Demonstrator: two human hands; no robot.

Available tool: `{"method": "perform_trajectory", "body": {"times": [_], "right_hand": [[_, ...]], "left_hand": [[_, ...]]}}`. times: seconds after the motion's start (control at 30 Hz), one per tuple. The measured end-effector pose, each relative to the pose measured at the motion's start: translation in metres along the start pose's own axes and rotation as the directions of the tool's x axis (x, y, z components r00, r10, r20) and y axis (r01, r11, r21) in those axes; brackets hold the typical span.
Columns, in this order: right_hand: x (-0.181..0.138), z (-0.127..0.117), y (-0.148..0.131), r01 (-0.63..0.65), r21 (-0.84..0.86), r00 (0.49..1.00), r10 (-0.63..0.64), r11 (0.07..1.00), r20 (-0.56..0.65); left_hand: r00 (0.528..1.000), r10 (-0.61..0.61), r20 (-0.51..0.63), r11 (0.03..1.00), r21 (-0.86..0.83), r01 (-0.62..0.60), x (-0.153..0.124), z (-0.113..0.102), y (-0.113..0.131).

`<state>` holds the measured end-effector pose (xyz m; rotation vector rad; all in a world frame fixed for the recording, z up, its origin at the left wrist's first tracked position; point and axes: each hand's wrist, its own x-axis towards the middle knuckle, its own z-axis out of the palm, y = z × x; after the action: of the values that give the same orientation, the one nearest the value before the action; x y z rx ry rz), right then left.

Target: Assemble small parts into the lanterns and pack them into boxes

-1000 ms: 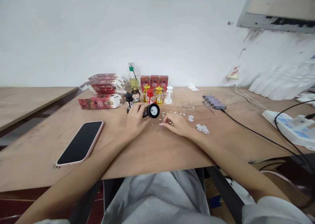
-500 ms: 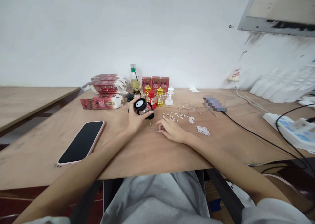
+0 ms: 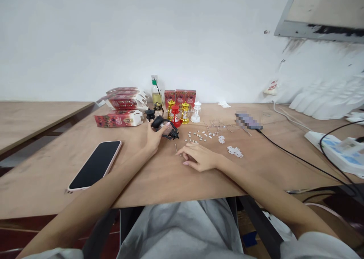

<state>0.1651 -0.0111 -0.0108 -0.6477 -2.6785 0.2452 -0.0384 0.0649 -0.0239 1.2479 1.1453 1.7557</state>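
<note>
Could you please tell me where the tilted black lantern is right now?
In the head view, the black lantern is just left of centre, held in the left hand, in front and slightly left of the red lantern.

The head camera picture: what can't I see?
In the head view:
Part of the held black lantern: hidden by the left hand.
Part of the bent wire: hidden by the right hand.
End of power strip: cut off by right edge.
Lettering on the upright red boxes: too small.
</note>
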Motion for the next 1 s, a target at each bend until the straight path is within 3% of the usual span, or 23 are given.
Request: {"method": "perform_trajectory", "body": {"times": [0.2,0.33,0.5,0.77,1.0], "right_hand": [[0.005,0.008,0.000,-0.150,-0.181,0.980,0.122,0.972,-0.159],[0.007,0.015,0.004,-0.248,-0.164,0.958,0.217,0.955,-0.185],[0.008,0.014,0.007,-0.207,-0.044,0.973,0.201,0.977,-0.116],[0.003,-0.001,0.009,-0.188,0.058,0.973,0.194,0.980,-0.125],[0.004,0.000,0.006,-0.100,0.178,0.995,0.095,0.979,0.039]], "left_hand": [[0.999,-0.014,0.052,0.999,-0.038,0.016,-0.004,0.002,0.004],[0.998,-0.026,0.054,0.999,-0.039,0.028,-0.006,0.004,0.006],[0.996,-0.026,0.090,0.999,-0.040,0.029,-0.008,0.004,0.009],[0.995,-0.079,0.053,0.995,-0.063,0.082,-0.006,0.004,0.005],[0.993,-0.113,0.037,0.993,-0.029,0.114,-0.008,0.004,0.010]]}}
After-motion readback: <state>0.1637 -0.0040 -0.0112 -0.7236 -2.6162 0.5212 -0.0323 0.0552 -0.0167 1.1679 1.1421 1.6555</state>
